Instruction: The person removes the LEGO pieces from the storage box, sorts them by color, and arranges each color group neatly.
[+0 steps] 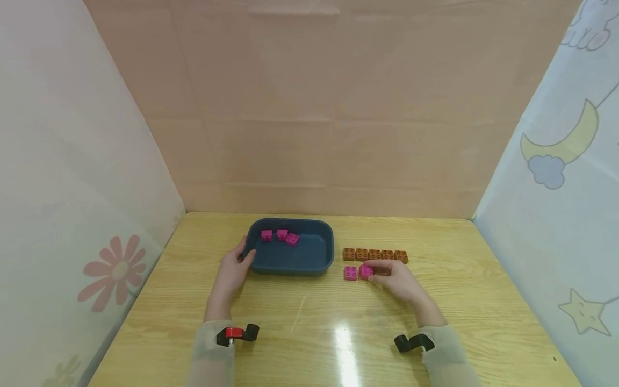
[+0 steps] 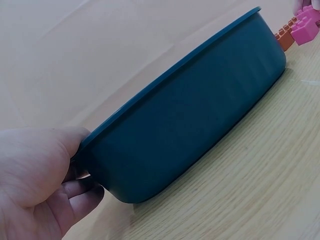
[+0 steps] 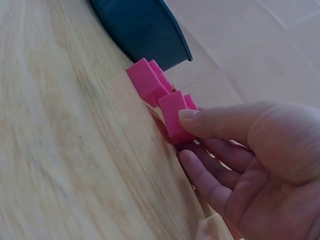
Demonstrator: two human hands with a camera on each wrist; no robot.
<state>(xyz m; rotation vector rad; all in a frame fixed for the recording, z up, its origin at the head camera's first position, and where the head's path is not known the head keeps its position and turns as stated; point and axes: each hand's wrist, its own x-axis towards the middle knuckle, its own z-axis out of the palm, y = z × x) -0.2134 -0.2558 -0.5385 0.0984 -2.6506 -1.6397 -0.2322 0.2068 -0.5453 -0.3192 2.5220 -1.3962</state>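
My left hand grips the left end of a dark blue plastic tub, thumb over its rim and fingers curled outside, as the left wrist view also shows. Inside the tub lie three pink toy bricks, one of them a tilted brick. Right of the tub, my right hand pinches a pink toy brick between thumb and fingers. Another pink brick sits on the table just left of the pinched one, studs up.
A straight row of several orange-brown bricks lies behind the pink ones, close to the right hand's fingers. The wooden table meets a brown paper backdrop at the back. Patterned sheets stand on both sides.
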